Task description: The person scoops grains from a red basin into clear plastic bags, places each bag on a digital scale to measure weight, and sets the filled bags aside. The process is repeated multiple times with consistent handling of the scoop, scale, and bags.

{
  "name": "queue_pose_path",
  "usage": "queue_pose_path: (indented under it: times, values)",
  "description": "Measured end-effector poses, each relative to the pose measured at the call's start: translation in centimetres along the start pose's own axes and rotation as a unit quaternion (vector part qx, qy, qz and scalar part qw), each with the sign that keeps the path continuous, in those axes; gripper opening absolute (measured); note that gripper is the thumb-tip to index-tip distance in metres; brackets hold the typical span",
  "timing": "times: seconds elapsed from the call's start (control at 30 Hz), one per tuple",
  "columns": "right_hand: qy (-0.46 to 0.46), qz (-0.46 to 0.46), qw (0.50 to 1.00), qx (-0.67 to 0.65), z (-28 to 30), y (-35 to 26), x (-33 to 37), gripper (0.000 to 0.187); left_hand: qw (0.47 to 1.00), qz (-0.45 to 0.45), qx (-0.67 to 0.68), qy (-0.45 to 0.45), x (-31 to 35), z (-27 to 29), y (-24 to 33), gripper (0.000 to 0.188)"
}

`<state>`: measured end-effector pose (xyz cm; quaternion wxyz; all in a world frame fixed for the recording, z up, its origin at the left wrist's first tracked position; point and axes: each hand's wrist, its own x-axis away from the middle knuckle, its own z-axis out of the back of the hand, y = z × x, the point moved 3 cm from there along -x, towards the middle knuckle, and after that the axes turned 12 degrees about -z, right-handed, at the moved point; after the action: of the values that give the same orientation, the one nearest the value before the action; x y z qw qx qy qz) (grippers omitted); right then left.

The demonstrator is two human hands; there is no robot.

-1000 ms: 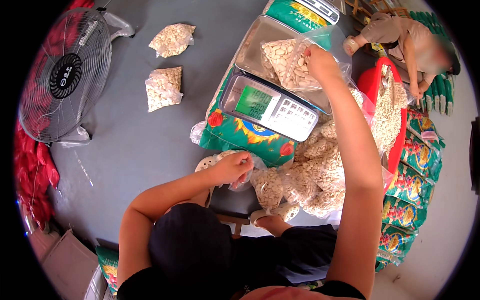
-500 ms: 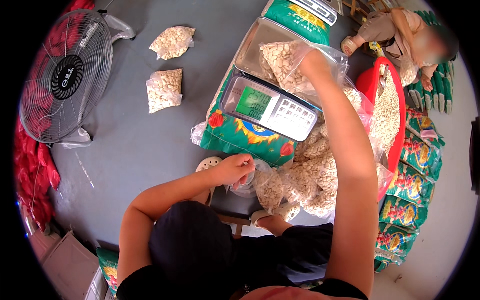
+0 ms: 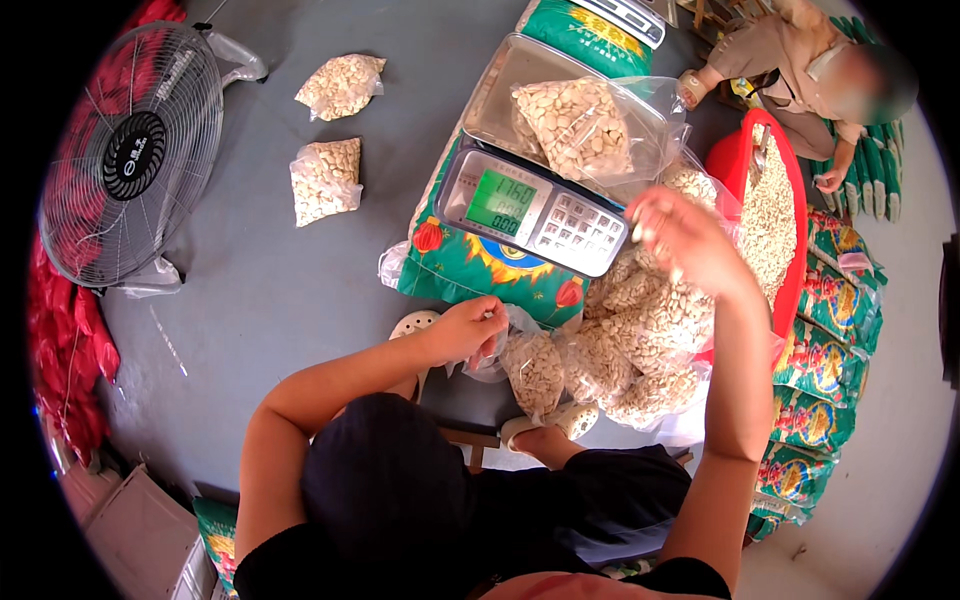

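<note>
Bag [image 3: 575, 130] on scale [image 3: 590, 235], right fingers [image 3: 660, 212] apparently curled

Bagged seeds [image 3: 575, 128] are coloured cream, the scale display [image 3: 503, 203] is lit green, and the green sack [image 3: 450, 270] is patterned with red lanterns [image 3: 569, 293].

We see R hand [image 3: 682, 238] blurred, L hand [image 3: 466, 330] w/ palm hidden, & 2nd scale [image 3: 622, 20] cut off by top edge.

Small pkg wkshp w/ elec. scale [image 3: 535, 212], filled bags [image 3: 578, 128], green sacks [image 3: 812, 418]
</note>
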<state>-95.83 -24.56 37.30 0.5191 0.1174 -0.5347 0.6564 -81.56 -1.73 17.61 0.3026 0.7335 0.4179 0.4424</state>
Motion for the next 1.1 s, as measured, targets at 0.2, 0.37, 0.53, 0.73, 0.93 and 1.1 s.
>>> queue_pose_path:
  times: [0.2,0.37,0.53,0.73,0.93,1.1]
  values:
    - [-0.308,-0.269,0.909,-0.082,-15.0,11.2,0.7,0.022,1.000,-0.016,0.013,-0.023,-0.2,-1.7,1.0,0.017]
    - [-0.293,-0.327,0.821,-0.366,-21.8,17.6,-4.8,0.024,0.988,-0.066,0.017,-0.137,0.4,-3.6,2.6,0.014]
    - [-0.227,-0.298,0.842,-0.388,-23.1,16.5,-4.9,0.025,0.990,-0.080,0.088,-0.076,-0.5,-2.8,2.3,0.015]
    - [-0.170,-0.291,0.910,-0.242,-19.6,14.5,-2.4,0.029,0.995,-0.046,0.082,-0.030,-0.6,-2.0,1.8,0.015]
    - [-0.196,-0.213,0.897,-0.334,-12.2,11.6,-1.3,0.038,0.995,-0.037,0.093,-0.018,-1.0,-2.1,2.1,0.014]
    - [0.104,0.091,0.893,-0.428,-1.0,2.8,-3.7,0.044,0.996,-0.047,0.072,0.003,-0.6,-1.2,1.3,0.013]
